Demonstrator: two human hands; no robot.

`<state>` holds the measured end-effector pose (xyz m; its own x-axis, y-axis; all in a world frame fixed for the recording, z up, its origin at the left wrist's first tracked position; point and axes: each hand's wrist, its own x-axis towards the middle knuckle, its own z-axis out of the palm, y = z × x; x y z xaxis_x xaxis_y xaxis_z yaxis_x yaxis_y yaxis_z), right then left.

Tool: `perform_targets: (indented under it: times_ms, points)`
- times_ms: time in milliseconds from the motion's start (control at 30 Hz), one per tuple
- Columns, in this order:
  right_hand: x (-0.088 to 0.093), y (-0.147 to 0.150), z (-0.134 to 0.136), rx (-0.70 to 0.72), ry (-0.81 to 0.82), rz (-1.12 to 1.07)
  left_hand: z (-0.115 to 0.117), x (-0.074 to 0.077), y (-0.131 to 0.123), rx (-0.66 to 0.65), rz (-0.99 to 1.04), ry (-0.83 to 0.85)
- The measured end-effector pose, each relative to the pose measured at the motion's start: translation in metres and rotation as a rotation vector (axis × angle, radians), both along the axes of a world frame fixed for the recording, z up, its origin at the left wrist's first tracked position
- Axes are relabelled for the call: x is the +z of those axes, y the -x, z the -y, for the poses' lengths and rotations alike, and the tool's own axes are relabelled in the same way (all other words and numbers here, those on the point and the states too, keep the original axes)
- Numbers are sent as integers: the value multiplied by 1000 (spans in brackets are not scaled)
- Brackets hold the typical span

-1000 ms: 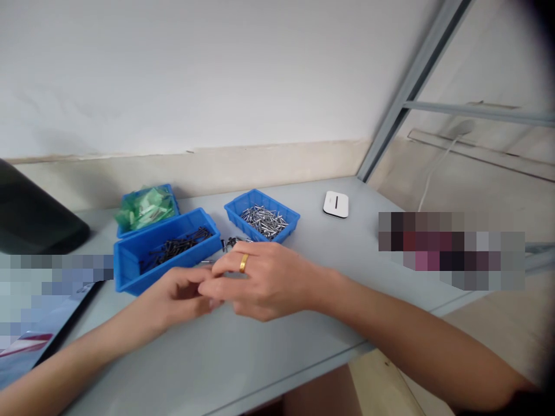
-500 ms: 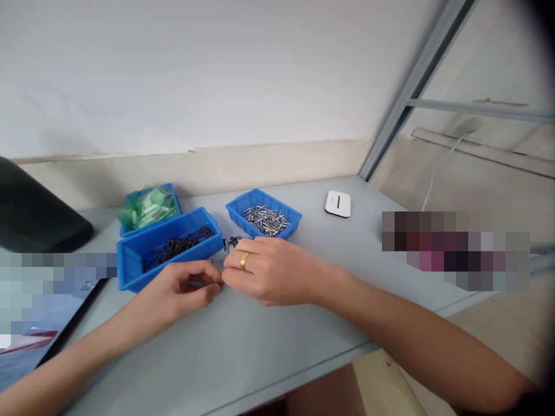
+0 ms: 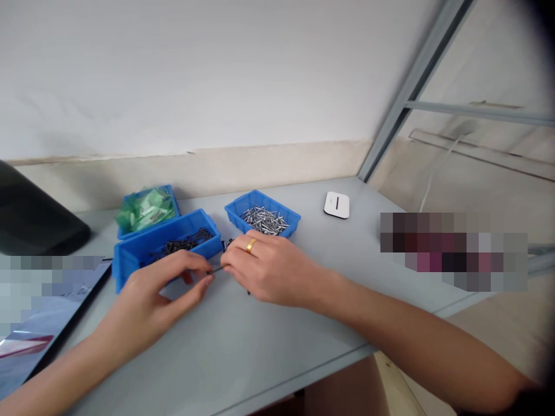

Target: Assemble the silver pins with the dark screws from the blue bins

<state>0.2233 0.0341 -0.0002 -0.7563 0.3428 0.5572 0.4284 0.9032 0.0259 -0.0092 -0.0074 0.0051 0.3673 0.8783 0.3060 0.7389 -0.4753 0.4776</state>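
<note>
My left hand (image 3: 165,289) and my right hand (image 3: 264,268) meet over the grey table (image 3: 269,341), just in front of the blue bins. Between their fingertips is a thin dark screw (image 3: 215,269), pinched at both ends. My right hand wears a gold ring and covers a few small metal parts on the table. Right behind my left hand stands a blue bin of black screws (image 3: 167,248). A smaller blue bin of silver nails (image 3: 262,218) sits behind my right hand.
A third blue bin with green plastic bags (image 3: 145,209) stands at the back left. A white flat device (image 3: 336,204) lies further right. A black object (image 3: 34,222) sits at the left edge. A grey metal frame post (image 3: 407,92) rises at the table's right corner.
My left hand has lifted and opened its fingers more, moving slightly left. My right hand has shifted a little toward the bins, and the dark screw now shows between the fingertips.
</note>
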Motion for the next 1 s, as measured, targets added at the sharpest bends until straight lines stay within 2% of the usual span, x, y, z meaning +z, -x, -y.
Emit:
perform_targets:
  times_ms: [67, 133, 233, 300, 400, 500, 567, 633, 800, 1000]
  points:
    - [4, -2, 2, -22, 56, 44, -5, 4, 9, 65, -113, -169]
    - [8, -5, 3, -28, 147, 147, -14, 11, 19, 198, -279, -330]
    - [9, -9, 4, -4, 292, 325, -28, 19, 31, 381, -528, -326]
    - [7, -11, 5, 4, 360, 401, -33, 19, 34, 413, -616, -334]
    - [3, -11, 4, -20, 361, 453, -29, 15, 33, 331, -555, -500]
    - [1, -10, 4, -39, 303, 483, -17, 9, 25, 87, -395, -611]
    - [1, -9, 4, -23, 263, 473, -10, 3, 18, -76, -311, -557]
    - [1, -8, 4, 1, 230, 436, -5, -3, 9, -154, -214, -457]
    - [-1, -3, 3, 20, 229, 339, -2, -19, -5, -199, -73, -198]
    - [-2, -2, 0, -2, 145, 221, -2, -25, -6, -248, -76, -101]
